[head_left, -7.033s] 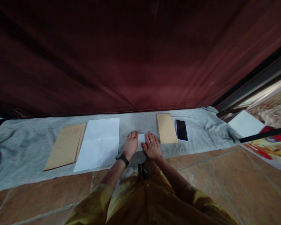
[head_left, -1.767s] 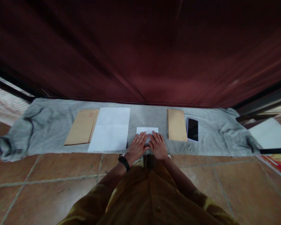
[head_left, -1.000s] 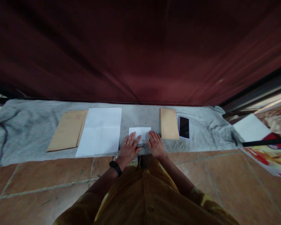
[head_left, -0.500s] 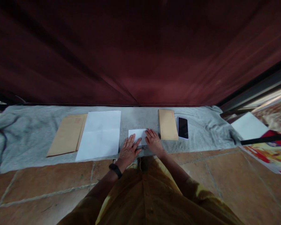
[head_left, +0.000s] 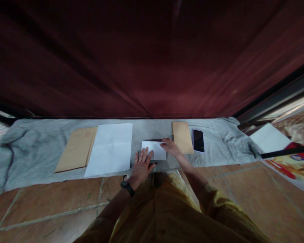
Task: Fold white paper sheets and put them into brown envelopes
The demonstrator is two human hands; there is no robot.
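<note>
A small folded white paper (head_left: pixel 159 150) lies on the grey cloth in front of me. My left hand (head_left: pixel 142 166) is open, its spread fingertips resting on the paper's near left part. At the paper's far right corner, my right hand (head_left: pixel 169 145) has its fingers bent together and grips the edge. That edge looks slightly raised, with a dark shadow behind it. Left of my hands lies a large white sheet (head_left: pixel 110 148) with faint crease lines. Brown envelopes (head_left: pixel 76 148) sit partly under or against that sheet. To the right of my right hand is another brown envelope stack (head_left: pixel 182 136).
A phone (head_left: pixel 198 140) with a dark screen lies beside the right envelopes. The grey cloth (head_left: pixel 223 141) covers a narrow bench against a dark red curtain (head_left: pixel 152 67). Past a dark bar at far right are a white sheet (head_left: pixel 270 137) and a colourful printed bag (head_left: pixel 294 167).
My right hand has gone from lying flat on the paper to gripping its far right corner. The left hand has slid slightly toward me. The whole view has shifted a little.
</note>
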